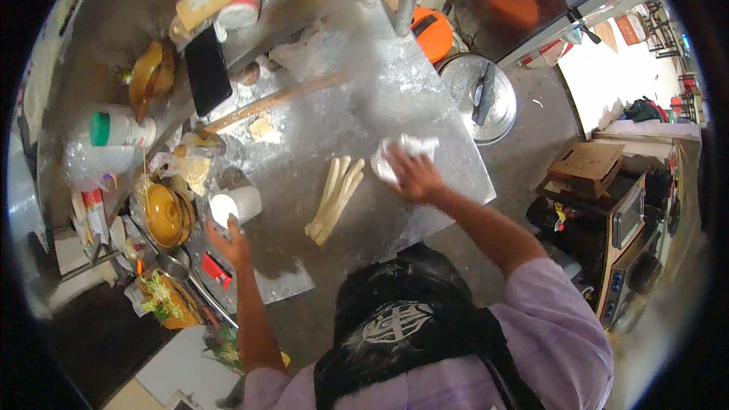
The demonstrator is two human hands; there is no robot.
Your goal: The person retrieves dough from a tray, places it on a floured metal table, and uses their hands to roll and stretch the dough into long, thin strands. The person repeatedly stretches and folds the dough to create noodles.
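Note:
My right hand (411,175) presses a crumpled white cloth or paper (393,159) against the metal worktop (450,154). At the left, the fingers of my left hand (230,242) are at the near end of a white cylindrical container or roll (245,205) lying on its side; whether they grip it cannot be told. Between my hands lie several long dough strips (336,199), joined at their near end. A red packet (216,271) is beside my left wrist. Farther back, a wooden rolling pin (279,99) and a small dough piece (262,127) lie on the floury surface.
Amber glass bowls (162,215), a metal ladle (173,267) and a board with chopped greens (182,302) crowd the left. A black phone (208,71) leans at the back left. A lidded pot (481,97) and an orange lid (431,34) stand beyond the worktop's right edge.

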